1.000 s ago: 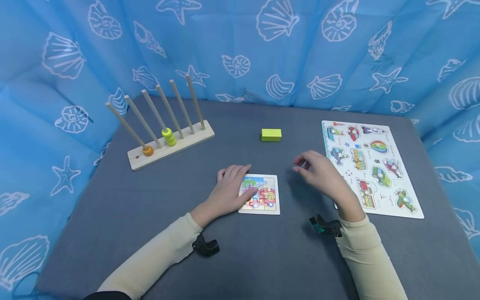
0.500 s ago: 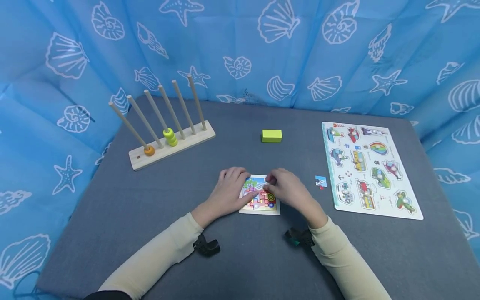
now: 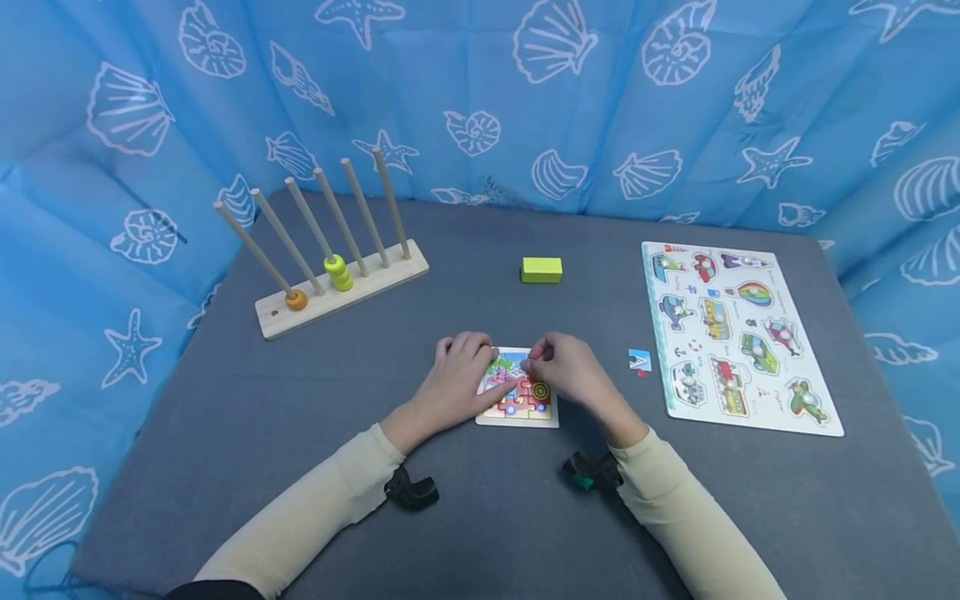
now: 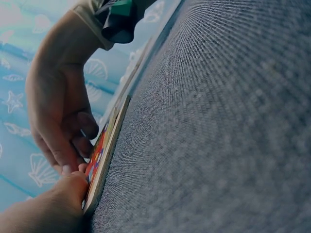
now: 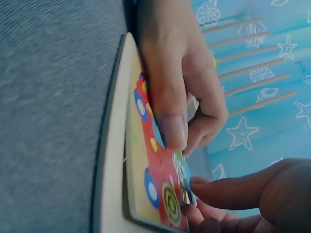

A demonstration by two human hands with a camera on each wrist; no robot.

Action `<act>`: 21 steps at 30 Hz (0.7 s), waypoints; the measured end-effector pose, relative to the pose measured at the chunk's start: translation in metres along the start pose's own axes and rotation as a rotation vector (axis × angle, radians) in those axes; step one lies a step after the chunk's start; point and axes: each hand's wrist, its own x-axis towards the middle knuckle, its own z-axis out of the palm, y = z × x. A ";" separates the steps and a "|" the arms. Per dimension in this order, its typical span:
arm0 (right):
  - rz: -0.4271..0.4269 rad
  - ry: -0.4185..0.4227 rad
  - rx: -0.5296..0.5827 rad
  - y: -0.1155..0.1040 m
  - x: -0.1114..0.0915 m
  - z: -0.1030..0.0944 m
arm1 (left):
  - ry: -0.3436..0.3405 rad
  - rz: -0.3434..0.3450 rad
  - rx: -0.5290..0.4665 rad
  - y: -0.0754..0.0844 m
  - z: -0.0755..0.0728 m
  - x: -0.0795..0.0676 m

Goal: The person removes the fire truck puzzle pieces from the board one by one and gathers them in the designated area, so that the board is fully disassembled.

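Note:
A small jigsaw puzzle in a pale frame lies mid-table, with a red vehicle pictured on it. My left hand holds its left side, thumb across the pieces and fingers bent at the edge, as the right wrist view shows. At the upper right part of the puzzle, my right hand pinches a puzzle piece, mostly hidden by the fingertips. In the left wrist view the right hand arches over the board beside the left thumb. One loose blue puzzle piece lies on the table to the right.
A wooden peg stand with an orange bead and lime beads stands back left. Behind the puzzle sits a yellow-green block. A vehicle peg puzzle board lies right. A blue shell-patterned curtain borders the table.
My right hand has come left from beside the vehicle board onto the jigsaw puzzle, uncovering the loose blue piece. Over the last half second it barely shifts. My left hand stays on the puzzle.

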 end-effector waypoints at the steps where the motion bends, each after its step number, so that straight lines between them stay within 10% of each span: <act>1: 0.003 -0.004 0.012 0.000 0.001 0.000 | 0.001 -0.004 0.004 0.000 0.000 0.000; 21: 0.034 -0.049 0.029 0.001 0.018 -0.006 | 0.033 -0.072 -0.140 0.001 -0.003 0.002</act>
